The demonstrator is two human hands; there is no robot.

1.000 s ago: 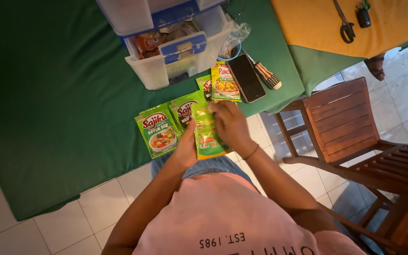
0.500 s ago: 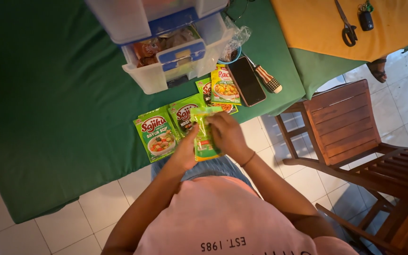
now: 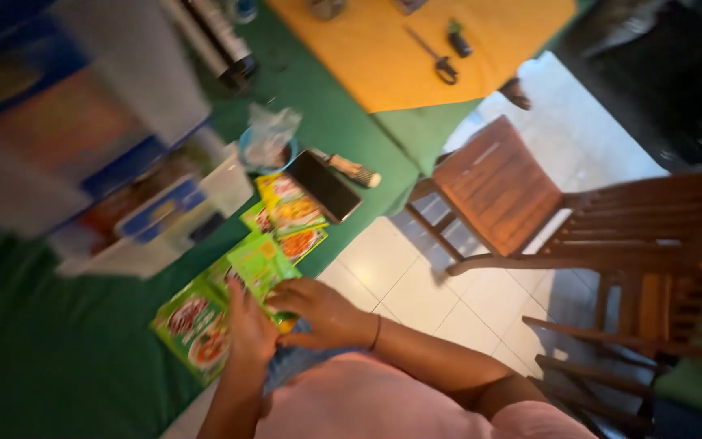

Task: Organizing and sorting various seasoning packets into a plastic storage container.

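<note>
Hands [image 3: 286, 313] gripping green sachet [image 3: 257, 268], table edge [image 3: 318, 268]

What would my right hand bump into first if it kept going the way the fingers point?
Probably your left hand: the right hand points left across the green sachet both hold. The picture is blurred.

A blurred, tilted view from above. Both hands hold one green seasoning sachet [image 3: 260, 270] just above the near edge of a green-covered surface [image 3: 34, 358]: the left hand [image 3: 251, 329] grips it from below, and the right hand [image 3: 318, 313] has its fingers [image 3: 282, 299] closed on the sachet's side. More green sachets [image 3: 192, 323] lie flat just beside the held one. Beyond it lie a yellow sachet [image 3: 290, 203] and a dark phone [image 3: 323, 184], touching. A clear plastic drawer box [image 3: 164, 219] stands farther along from the held sachet. A wooden chair [image 3: 501, 195] stands well apart on pale floor tiles.
</note>
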